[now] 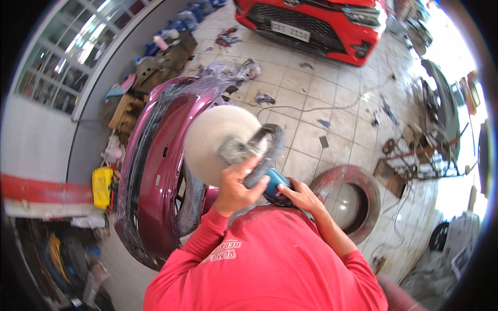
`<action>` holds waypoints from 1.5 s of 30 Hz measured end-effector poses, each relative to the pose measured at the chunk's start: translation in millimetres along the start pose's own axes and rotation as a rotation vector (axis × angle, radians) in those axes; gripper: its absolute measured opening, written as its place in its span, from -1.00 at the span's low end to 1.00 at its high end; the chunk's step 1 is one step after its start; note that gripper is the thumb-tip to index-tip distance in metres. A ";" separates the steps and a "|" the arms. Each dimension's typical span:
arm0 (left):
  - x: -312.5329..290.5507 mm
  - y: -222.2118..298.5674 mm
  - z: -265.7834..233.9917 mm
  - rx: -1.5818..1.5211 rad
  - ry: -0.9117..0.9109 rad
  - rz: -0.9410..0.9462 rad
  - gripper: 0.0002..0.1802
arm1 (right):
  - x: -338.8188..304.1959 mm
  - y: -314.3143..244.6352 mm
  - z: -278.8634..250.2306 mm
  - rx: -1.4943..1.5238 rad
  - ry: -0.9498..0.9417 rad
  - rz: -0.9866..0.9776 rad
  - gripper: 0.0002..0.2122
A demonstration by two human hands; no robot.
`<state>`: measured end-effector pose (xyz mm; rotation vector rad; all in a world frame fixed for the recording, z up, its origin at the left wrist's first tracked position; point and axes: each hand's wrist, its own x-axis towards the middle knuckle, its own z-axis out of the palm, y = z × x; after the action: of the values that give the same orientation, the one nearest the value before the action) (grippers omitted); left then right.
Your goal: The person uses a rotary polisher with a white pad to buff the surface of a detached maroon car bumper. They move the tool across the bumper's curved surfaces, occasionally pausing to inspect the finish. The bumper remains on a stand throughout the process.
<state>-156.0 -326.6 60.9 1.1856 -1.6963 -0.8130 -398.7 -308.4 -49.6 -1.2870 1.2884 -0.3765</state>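
A rotary polisher (275, 185) with a blue body and a black loop handle is held in front of my waist. My left hand (236, 185) grips it at the loop handle, just behind its grey metal head. My right hand (302, 196) wraps around the rear of the body, thumb on top. The polisher's wide cream pad (210, 136) is blurred, as if spinning. It overlaps the right edge of a glossy maroon car bumper (168, 155); whether the pad touches the bumper, I cannot tell. Plastic wrap clings to the bumper's far end.
An old tyre (369, 199) lies on the tiled floor to my right, beside a metal-framed cart (423, 155). A red car (316, 26) stands ahead. A cable (332, 108) and scraps cross the floor. Cardboard (124, 111) and a yellow bag (102, 187) are at left.
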 end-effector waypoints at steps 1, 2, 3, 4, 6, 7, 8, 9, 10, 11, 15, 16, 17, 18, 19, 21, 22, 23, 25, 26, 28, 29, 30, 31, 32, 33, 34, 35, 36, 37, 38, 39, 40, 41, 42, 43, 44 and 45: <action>9.1 5.1 11.2 0.027 -0.027 0.037 -0.44 | 2.9 0.0 -13.1 -0.018 -0.013 0.025 -0.17; 18.1 9.9 20.4 0.056 -0.054 0.073 -0.45 | 6.2 1.2 -23.4 -0.030 0.064 -0.097 -0.20; 26.9 9.2 30.7 0.063 -0.050 0.122 -0.44 | 11.2 5.6 -33.7 -0.012 0.077 -0.135 -0.24; 35.0 8.2 40.6 0.069 -0.049 0.172 -0.44 | 16.0 5.2 -43.0 0.006 0.093 -0.169 -0.27; 49.0 8.2 51.8 0.068 -0.051 0.204 -0.43 | 22.8 -6.1 -58.2 -0.018 0.077 -0.175 -0.32; 55.2 8.2 54.3 0.068 -0.076 0.197 -0.43 | 26.1 -11.8 -64.9 -0.029 0.075 -0.175 -0.34; 61.5 7.5 56.2 0.068 -0.102 0.192 -0.43 | 33.4 -7.6 -68.8 -0.027 0.073 -0.186 -0.36; 67.8 4.3 59.8 0.061 -0.091 0.214 -0.43 | 40.1 -8.8 -70.7 -0.021 0.071 -0.195 -0.39; 73.9 2.8 61.6 0.060 -0.092 0.197 -0.43 | 47.4 -11.9 -73.4 -0.014 0.072 -0.203 -0.41; 79.8 1.7 62.2 0.058 -0.096 0.183 -0.43 | 47.5 -15.2 -78.3 -0.021 0.086 -0.178 -0.43; 107.9 -23.1 64.7 0.051 -0.207 0.015 -0.39 | 75.5 -12.4 -85.3 -0.029 0.113 -0.080 -0.42; 119.3 -32.0 65.9 0.048 -0.256 -0.021 -0.38 | 81.4 -21.4 -89.5 -0.048 0.119 -0.056 -0.41; 126.7 -40.9 66.7 0.006 -0.249 -0.020 -0.35 | 87.2 -29.6 -93.0 -0.064 0.127 -0.031 -0.40; 140.8 -52.6 71.8 -0.047 -0.243 -0.015 -0.37 | 94.1 -34.5 -100.5 -0.076 0.159 0.001 -0.39; 151.6 -60.9 70.0 -0.096 -0.218 -0.019 -0.38 | 105.4 -38.7 -101.3 -0.094 0.189 -0.016 -0.34; 177.0 -75.2 64.2 -0.187 -0.229 -0.066 -0.41 | 126.2 -50.0 -109.8 -0.113 0.204 0.055 -0.30; 192.9 -78.4 61.8 -0.174 -0.250 -0.024 -0.43 | 136.7 -56.7 -115.9 -0.103 0.214 0.067 -0.29; 209.5 -79.3 59.3 -0.161 -0.268 0.015 -0.44 | 145.3 -66.4 -126.0 -0.105 0.204 0.071 -0.33; 236.3 -84.6 56.2 -0.151 -0.252 0.116 -0.47 | 168.1 -75.2 -140.1 -0.085 0.198 0.046 -0.37; 253.4 -87.8 53.2 -0.137 -0.298 0.168 -0.45 | 179.7 -79.2 -147.5 -0.076 0.193 0.035 -0.39; 284.0 -90.7 46.6 -0.106 -0.380 0.263 -0.41 | 195.8 -86.7 -152.0 -0.033 0.243 -0.019 -0.49; 297.0 -93.8 49.5 -0.143 -0.355 0.320 -0.42 | 201.7 -89.7 -156.4 -0.008 0.249 -0.059 -0.51; 307.6 -94.2 49.2 -0.146 -0.356 0.351 -0.43 | 209.2 -93.3 -159.1 0.020 0.252 -0.111 -0.53; 316.6 -93.7 49.9 -0.149 -0.356 0.381 -0.44 | 213.7 -95.3 -161.0 0.019 0.261 -0.147 -0.56; 324.2 -92.4 51.3 -0.153 -0.354 0.412 -0.45 | 215.5 -98.9 -164.1 0.064 0.264 -0.138 -0.58; 332.7 -90.0 51.7 -0.145 -0.352 0.437 -0.46 | 217.0 -107.3 -168.6 0.111 0.268 -0.135 -0.59; 339.9 -89.4 52.9 -0.141 -0.364 0.451 -0.46 | 219.0 -116.0 -173.5 0.158 0.269 -0.133 -0.60; 346.4 -88.5 55.2 -0.138 -0.374 0.465 -0.46 | 222.2 -127.1 -184.8 0.012 0.261 -0.107 -0.64; 351.4 -87.6 57.5 -0.135 -0.388 0.477 -0.46 | 226.4 -127.2 -191.5 0.019 0.261 -0.099 -0.63; 356.4 -86.6 60.0 -0.127 -0.403 0.485 -0.46 | 229.7 -125.4 -198.3 0.026 0.260 -0.090 -0.61; 361.1 -85.0 63.6 -0.119 -0.417 0.492 -0.46 | 232.3 -122.5 -205.6 0.038 0.259 -0.100 -0.54; 365.8 -83.6 68.1 -0.109 -0.432 0.500 -0.46 | 235.2 -119.3 -212.8 0.051 0.257 -0.111 -0.47; 369.8 -82.0 73.2 -0.100 -0.427 0.515 -0.47 | 238.1 -116.4 -220.2 0.064 0.254 -0.123 -0.39; 373.6 -80.1 78.5 -0.091 -0.421 0.530 -0.48 | 247.3 -96.4 -227.7 0.058 0.263 -0.127 -0.33; 375.1 -81.3 82.1 -0.074 -0.410 0.534 -0.49 | 261.7 -80.7 -232.0 0.062 0.265 -0.130 -0.28; 378.0 -79.2 88.7 -0.062 -0.403 0.539 -0.49 | 270.9 -66.4 -237.9 0.067 0.279 -0.129 -0.23; 382.3 -76.8 95.5 -0.050 -0.395 0.543 -0.49 | 281.6 -53.9 -245.4 0.080 0.299 -0.124 -0.19; 385.7 -77.0 100.3 -0.029 -0.380 0.539 -0.50 | 292.4 -47.6 -251.7 0.093 0.305 -0.122 -0.16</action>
<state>-278.2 -713.6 67.3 0.5196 -2.1690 -0.7431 -494.5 -682.7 -92.6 -1.2657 1.4304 -0.7338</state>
